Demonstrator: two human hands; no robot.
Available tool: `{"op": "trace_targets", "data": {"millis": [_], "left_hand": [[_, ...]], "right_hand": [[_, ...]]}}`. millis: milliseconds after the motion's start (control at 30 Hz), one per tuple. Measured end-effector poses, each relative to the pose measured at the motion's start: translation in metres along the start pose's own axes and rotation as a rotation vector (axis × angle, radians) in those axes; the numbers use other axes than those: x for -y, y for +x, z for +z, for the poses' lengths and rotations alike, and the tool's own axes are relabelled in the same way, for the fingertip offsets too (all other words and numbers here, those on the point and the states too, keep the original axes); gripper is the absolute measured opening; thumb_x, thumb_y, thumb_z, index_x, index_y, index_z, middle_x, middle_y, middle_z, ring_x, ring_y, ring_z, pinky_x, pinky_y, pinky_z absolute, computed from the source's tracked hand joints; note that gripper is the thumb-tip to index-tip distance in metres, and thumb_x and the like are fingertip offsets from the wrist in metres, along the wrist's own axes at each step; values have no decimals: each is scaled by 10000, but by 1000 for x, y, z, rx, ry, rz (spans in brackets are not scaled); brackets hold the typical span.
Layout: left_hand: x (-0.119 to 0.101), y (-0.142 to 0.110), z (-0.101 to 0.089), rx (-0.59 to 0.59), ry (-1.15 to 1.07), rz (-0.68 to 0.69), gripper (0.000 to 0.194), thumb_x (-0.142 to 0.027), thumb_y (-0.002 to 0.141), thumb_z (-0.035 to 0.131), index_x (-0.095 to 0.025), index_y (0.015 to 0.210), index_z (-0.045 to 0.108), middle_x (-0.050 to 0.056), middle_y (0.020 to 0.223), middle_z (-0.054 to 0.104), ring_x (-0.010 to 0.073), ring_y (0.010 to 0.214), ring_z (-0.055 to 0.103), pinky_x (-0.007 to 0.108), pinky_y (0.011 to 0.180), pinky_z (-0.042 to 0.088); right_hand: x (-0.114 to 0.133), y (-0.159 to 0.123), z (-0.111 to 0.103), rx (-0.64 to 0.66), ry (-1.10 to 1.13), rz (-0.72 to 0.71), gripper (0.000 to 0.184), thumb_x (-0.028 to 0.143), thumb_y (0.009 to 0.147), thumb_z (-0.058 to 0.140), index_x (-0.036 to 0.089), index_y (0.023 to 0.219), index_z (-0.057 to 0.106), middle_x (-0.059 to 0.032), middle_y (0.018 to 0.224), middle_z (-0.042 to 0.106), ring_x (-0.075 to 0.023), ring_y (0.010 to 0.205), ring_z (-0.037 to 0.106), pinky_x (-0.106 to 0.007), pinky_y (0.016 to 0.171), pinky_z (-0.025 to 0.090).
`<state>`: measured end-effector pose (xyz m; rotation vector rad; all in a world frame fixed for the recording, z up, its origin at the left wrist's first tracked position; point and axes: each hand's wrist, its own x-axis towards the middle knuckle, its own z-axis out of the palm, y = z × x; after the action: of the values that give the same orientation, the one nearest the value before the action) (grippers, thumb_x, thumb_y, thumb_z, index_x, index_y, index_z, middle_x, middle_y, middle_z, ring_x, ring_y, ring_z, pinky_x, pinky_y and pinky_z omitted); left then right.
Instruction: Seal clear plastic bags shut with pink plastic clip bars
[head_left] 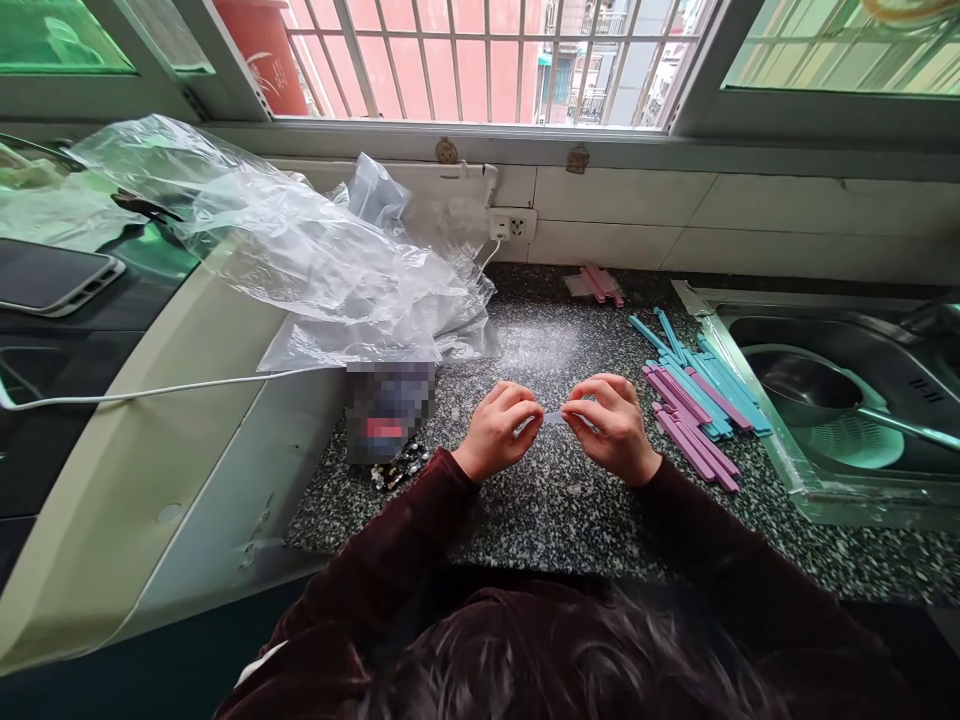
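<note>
Over the speckled countertop (540,520), my left hand (501,428) and my right hand (611,425) face each other in a pinch. Stretched between their fingertips is a small translucent strip (553,417), perhaps plastic film; its ends are hidden by the fingers. Right of my right hand lies a loose pile of flat blue sticks (724,375) and purple-pink sticks (694,440). Nearest my left forearm is a blurred dark packet (388,405), with small black, white and gold bits (405,465) beside it.
Large clear plastic bags (337,260) cover the back left. A steel sink (900,400) with a pan (802,385) is at the right. More pink sticks (600,284) lie near the wall. A white cable (165,392) crosses the left; a phone (52,277) rests farther left.
</note>
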<state>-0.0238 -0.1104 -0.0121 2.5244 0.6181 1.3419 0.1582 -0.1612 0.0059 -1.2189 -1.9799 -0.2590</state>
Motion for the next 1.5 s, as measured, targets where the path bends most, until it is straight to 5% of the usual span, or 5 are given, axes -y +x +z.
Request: {"op": "trace_targets", "data": {"millis": [467,933,1200,1333,1500], "left_hand": [[9,-2,6,51,-161,-177,183,-240,838,538,-167,678,587,27,666,582,138,681,497,277,664,412],[9,-2,4,172,-200,-264,177,-255,823,547,-166,670,563,31,684,567,149,704,492,284,691,405],[2,2,5,26,-503,-454,190,-311,797,593,-159,688,629,28,699,562,129,688,515,264,651,411],[5,3,3,-154,-749,-655,221,-362,732,666,-158,652,632,7,674,556,108,657,504,245,632,402],[11,3,3,-251,-903,-755,239,-380,654,731,-160,631,638,-16,647,550,82,609,468,226,617,395]], "right_hand": [[-8,1,-11,-92,282,242,89,197,789,598,218,703,601,-25,749,600,-187,798,524,-373,740,441],[-8,3,-11,-44,255,204,102,186,790,593,213,691,599,-30,725,594,-188,792,514,-373,736,440],[-6,3,-9,39,273,202,76,299,792,608,224,792,620,-45,811,613,-205,851,533,-388,782,452],[-14,-1,-8,40,346,355,388,501,754,610,218,1018,584,-80,1004,611,-226,938,549,-404,821,459],[-18,-3,-6,98,399,424,288,487,770,596,212,852,618,-51,859,639,-203,866,574,-380,812,462]]}}
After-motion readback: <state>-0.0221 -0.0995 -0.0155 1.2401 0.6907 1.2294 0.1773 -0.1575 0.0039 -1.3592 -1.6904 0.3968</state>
